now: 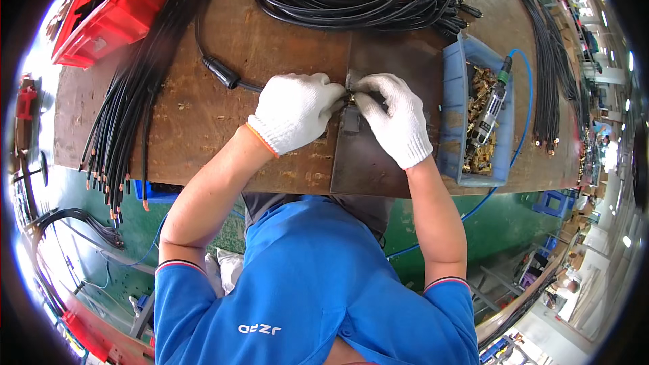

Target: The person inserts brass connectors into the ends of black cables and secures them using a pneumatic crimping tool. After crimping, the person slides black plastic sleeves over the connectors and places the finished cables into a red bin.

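Left hand (292,109), white-gloved, frame centre: fingers closed on black cable (249,86). Right hand (399,120), gloved, beside it: fingertips pinched at cable's end; small fitting (351,99) there, perhaps brass, mostly hidden from where I stand. Frame right: blue bin (453,108), brass-coloured pieces (482,82), hand tool (489,113).

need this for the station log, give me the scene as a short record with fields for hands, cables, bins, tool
left hand: white glove, fingers closed on a black cable
right hand: white glove, fingertips meeting the left's at a small dark piece, too small to identify
loose cables: black bundles at table's left, far side and right
blue bin: brass-coloured parts
red bin: far left, black items
tool: over blue bin, blue hose attached
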Tool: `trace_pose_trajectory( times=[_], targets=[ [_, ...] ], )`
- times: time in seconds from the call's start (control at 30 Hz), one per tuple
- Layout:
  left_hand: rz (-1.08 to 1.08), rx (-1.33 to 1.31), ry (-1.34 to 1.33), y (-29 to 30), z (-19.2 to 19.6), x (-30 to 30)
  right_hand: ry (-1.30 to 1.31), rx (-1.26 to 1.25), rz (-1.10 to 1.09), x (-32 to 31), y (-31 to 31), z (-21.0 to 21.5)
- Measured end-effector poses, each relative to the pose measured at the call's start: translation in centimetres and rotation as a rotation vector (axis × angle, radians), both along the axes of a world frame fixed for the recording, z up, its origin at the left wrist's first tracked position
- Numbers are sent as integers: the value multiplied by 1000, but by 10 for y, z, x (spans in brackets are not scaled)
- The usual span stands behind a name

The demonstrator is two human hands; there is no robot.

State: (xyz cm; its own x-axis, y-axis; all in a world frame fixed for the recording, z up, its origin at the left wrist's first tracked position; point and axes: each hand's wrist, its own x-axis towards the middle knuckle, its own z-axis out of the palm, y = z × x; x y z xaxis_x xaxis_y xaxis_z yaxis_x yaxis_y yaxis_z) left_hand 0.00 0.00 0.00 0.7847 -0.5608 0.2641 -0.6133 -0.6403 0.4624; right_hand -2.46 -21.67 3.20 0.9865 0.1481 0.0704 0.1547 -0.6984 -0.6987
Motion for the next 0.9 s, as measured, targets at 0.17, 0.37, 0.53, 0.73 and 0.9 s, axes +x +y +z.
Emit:
trace_pose_trajectory(
  times=[0.17, 0.37, 0.53, 0.73, 0.9],
  targets=[
    [-13, -9, -15, 2, -5, 4, -250, -128, -120, -19, -41, 41],
    [-53, -2, 20, 3, -4, 7, -121, -664, -728, -24, -197, 32],
    [-54, -24, -33, 4, -7, 9, 20, -662, -669, -8, -201, 19],
    [-48, -18, -21, 3, -6, 10, -294, 158, -703, -6, -201, 44],
    [-64, -42, -74, 2, -2, 10, -165, 1136, -221, -15, -202, 130]
  ],
)
